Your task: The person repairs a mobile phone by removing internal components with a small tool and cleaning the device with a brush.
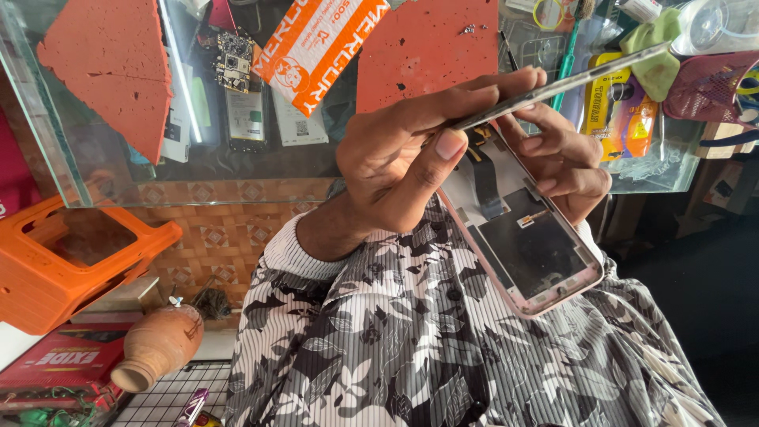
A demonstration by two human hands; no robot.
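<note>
Left hand (411, 150) pinches a thin screen panel (569, 79); right hand (565, 162) grips the pink phone frame (530, 253) below an orange-white packet (316, 43).

Orange stool (71, 265) cut by left edge; circuit board (234, 62) details too small.

Left hand (411, 150) pinches a thin screen panel (569, 79) by its edge, lifted at an angle off the pink phone frame (530, 253). Right hand (565, 162) grips that frame from behind, above the glass counter (237, 170).
</note>
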